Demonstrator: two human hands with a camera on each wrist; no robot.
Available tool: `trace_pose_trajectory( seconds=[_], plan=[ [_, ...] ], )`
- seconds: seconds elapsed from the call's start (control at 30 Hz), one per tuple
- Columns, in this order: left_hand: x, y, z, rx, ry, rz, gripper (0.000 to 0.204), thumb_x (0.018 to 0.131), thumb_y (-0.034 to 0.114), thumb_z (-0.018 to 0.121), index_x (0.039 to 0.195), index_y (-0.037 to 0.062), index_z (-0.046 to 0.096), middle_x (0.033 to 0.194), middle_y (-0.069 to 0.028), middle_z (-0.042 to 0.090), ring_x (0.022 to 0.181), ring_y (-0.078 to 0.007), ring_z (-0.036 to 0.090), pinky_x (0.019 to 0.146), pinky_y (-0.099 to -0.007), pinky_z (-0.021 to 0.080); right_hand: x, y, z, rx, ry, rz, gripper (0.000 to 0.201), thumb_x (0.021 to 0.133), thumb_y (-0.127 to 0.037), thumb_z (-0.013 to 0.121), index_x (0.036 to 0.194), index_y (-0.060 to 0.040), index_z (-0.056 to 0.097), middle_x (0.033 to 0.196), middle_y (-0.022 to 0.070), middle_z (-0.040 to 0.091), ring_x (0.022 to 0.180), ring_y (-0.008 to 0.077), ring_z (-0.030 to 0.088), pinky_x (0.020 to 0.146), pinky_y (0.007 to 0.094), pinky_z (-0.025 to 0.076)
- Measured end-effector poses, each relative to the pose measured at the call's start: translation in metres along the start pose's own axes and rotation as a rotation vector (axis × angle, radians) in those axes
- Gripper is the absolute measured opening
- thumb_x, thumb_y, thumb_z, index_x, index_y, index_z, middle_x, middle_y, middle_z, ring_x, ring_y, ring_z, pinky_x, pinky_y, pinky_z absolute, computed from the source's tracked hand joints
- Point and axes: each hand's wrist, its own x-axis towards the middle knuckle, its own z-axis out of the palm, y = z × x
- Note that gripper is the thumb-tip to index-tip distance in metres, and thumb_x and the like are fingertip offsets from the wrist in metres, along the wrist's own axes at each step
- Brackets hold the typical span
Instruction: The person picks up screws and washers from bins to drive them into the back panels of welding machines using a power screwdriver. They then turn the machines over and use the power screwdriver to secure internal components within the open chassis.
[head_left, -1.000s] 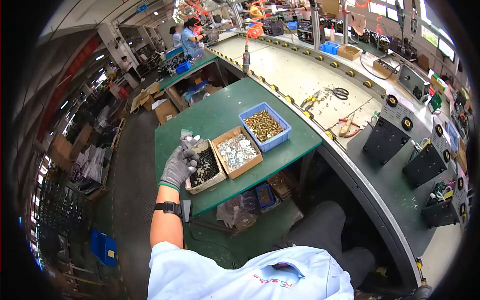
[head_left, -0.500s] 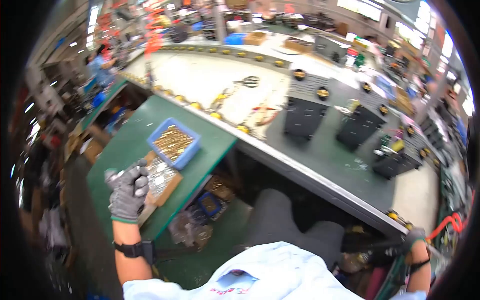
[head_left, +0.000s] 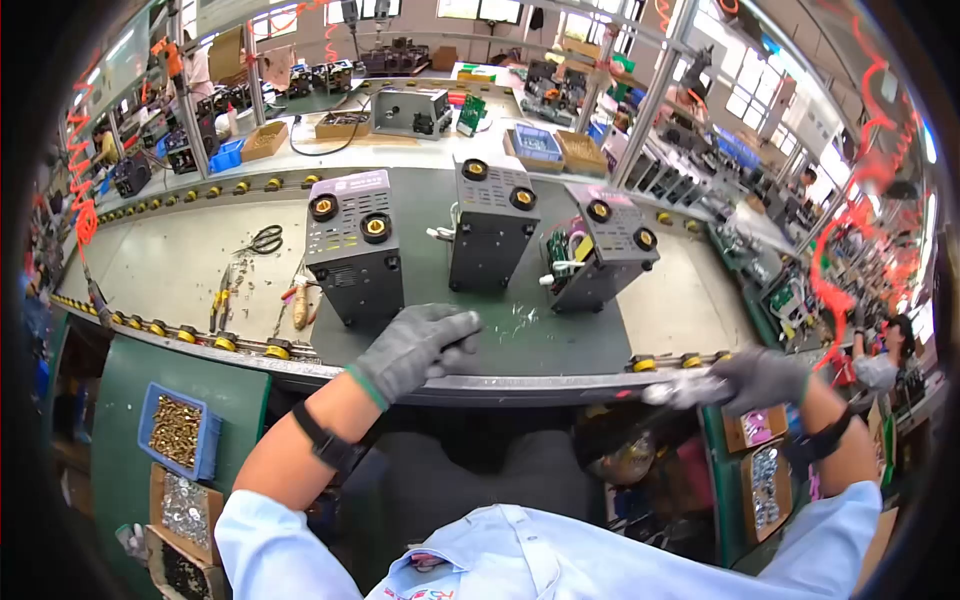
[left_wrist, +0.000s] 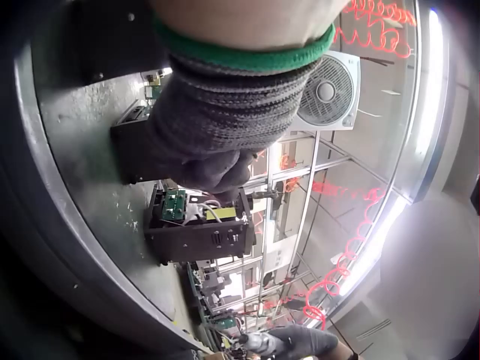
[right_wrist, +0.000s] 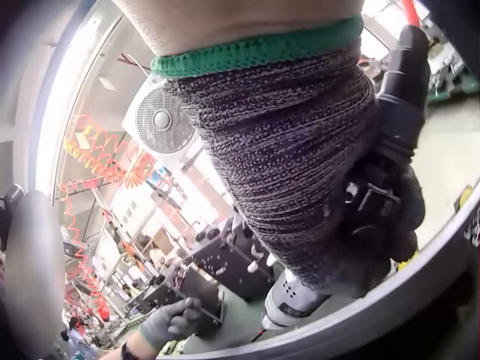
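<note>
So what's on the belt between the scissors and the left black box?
In the head view, pliers and a wooden-handled tool lie between the scissors and the left box.

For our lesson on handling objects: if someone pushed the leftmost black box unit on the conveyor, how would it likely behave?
The leftmost black box unit looks like a rigid metal case, so probably stiff and fairly heavy. It stands taller than wide, so a high push might tip it; a low push would more likely slide it along the green conveyor mat.

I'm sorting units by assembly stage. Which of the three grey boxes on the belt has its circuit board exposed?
The rightmost grey box: a green circuit board shows at its open side, while the other two look closed.
</note>
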Motion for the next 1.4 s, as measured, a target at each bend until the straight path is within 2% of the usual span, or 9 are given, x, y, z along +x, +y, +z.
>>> trace_pose_trajectory(
  seconds=[0.13, 0.2, 0.23, 0.3, 0.57, 1.07, 1.13, 1.3, 1.4],
  plan=[
    [0.056, -0.033, -0.001, -0.144, -0.091, 0.085, 0.034, 0.102, 0.020, 0.065, 0.124, -0.0046, 0.061, 0.090, -0.0023, 0.063, 0.065, -0.0031, 0.054, 0.048, -0.0173, 0.043, 0.039, -0.023, 0.067, 0.050, 0.094, -0.121, 0.061, 0.074, -0.034, 0.081, 0.127, -0.0063, 0.065, 0.094, 0.0165, 0.072, 0.082, 0.0255, 0.071, 0.075, 0.0377, 0.057],
    [0.072, -0.055, 0.004, -0.376, -0.103, 0.133, 0.033, 0.102, 0.019, 0.066, 0.123, -0.0062, 0.060, 0.092, -0.0045, 0.064, 0.064, -0.0055, 0.056, 0.045, -0.0175, 0.042, 0.044, -0.047, 0.086, 0.969, 0.042, -0.018, 0.067, 0.081, -0.044, 0.083, 0.130, -0.0038, 0.061, 0.093, 0.0124, 0.072, 0.079, 0.0194, 0.070, 0.067, 0.0309, 0.058],
    [0.074, -0.062, 0.006, -0.385, -0.096, 0.135, 0.033, 0.102, 0.019, 0.066, 0.123, -0.0062, 0.060, 0.092, -0.0045, 0.064, 0.064, -0.0055, 0.056, 0.045, -0.0175, 0.042, 0.043, -0.058, 0.090, 0.960, 0.035, -0.018, 0.067, 0.081, -0.044, 0.083, 0.130, -0.0038, 0.061, 0.093, 0.0124, 0.072, 0.079, 0.0194, 0.070, 0.067, 0.0309, 0.058],
    [0.075, -0.072, 0.009, -0.565, -0.141, 0.141, 0.030, 0.103, 0.021, 0.066, 0.119, -0.0037, 0.062, 0.091, -0.0043, 0.064, 0.062, -0.0065, 0.056, 0.042, -0.0177, 0.041, 0.037, -0.079, 0.092, 1.545, -0.232, -0.006, 0.077, 0.083, -0.058, 0.081, 0.132, -0.0042, 0.058, 0.093, 0.0086, 0.070, 0.075, 0.0148, 0.068, 0.060, 0.0246, 0.057],
    [0.071, -0.072, 0.013, -0.608, -0.014, -0.005, 0.031, 0.107, 0.033, 0.060, 0.107, 0.0013, 0.063, 0.077, -0.0002, 0.060, 0.049, -0.0059, 0.047, 0.036, -0.0196, 0.035, 0.058, -0.133, 0.122, 1.549, -0.175, -0.142, 0.067, 0.088, -0.064, 0.073, 0.120, -0.0075, 0.058, 0.092, 0.0061, 0.067, 0.073, 0.0120, 0.065, 0.056, 0.0237, 0.054],
    [0.079, -0.055, 0.048, -0.547, 0.051, -0.003, 0.031, 0.105, 0.036, 0.064, 0.103, 0.0052, 0.063, 0.075, 0.0011, 0.058, 0.046, -0.0057, 0.046, 0.036, -0.0204, 0.034, 0.075, -0.107, 0.143, 1.472, -0.054, -0.189, 0.066, 0.091, -0.058, 0.071, 0.125, -0.0047, 0.055, 0.086, 0.0063, 0.065, 0.069, 0.0110, 0.063, 0.056, 0.0250, 0.055],
    [0.078, -0.046, 0.058, -0.336, 0.117, 0.089, 0.032, 0.105, 0.037, 0.063, 0.100, 0.0048, 0.063, 0.071, 0.0012, 0.057, 0.046, -0.0050, 0.046, 0.037, -0.0206, 0.033, 0.072, -0.101, 0.147, 1.471, -0.001, -0.203, 0.065, 0.091, -0.056, 0.071, 0.127, -0.0039, 0.055, 0.085, 0.0065, 0.064, 0.067, 0.0112, 0.063, 0.054, 0.0254, 0.054],
    [0.079, -0.030, 0.078, -0.133, 0.099, 0.178, 0.034, 0.104, 0.037, 0.063, 0.096, 0.0037, 0.064, 0.066, 0.0010, 0.055, 0.046, -0.0044, 0.046, 0.039, -0.0213, 0.032, 0.064, -0.089, 0.163, 2.233, -0.562, -0.262, 0.064, 0.090, -0.053, 0.074, 0.127, -0.0021, 0.060, 0.082, 0.0081, 0.064, 0.059, 0.0150, 0.061, 0.045, 0.0276, 0.051],
    [0.093, -0.020, 0.090, -0.032, 0.089, 0.159, 0.035, 0.104, 0.038, 0.063, 0.094, 0.0042, 0.065, 0.064, 0.0017, 0.054, 0.046, -0.0042, 0.046, 0.040, -0.0215, 0.033, 0.057, -0.095, 0.165, 2.099, -0.318, -0.221, 0.066, 0.086, -0.052, 0.078, 0.125, -0.0015, 0.061, 0.082, 0.0086, 0.065, 0.059, 0.0177, 0.062, 0.045, 0.0272, 0.048]
  ],
)
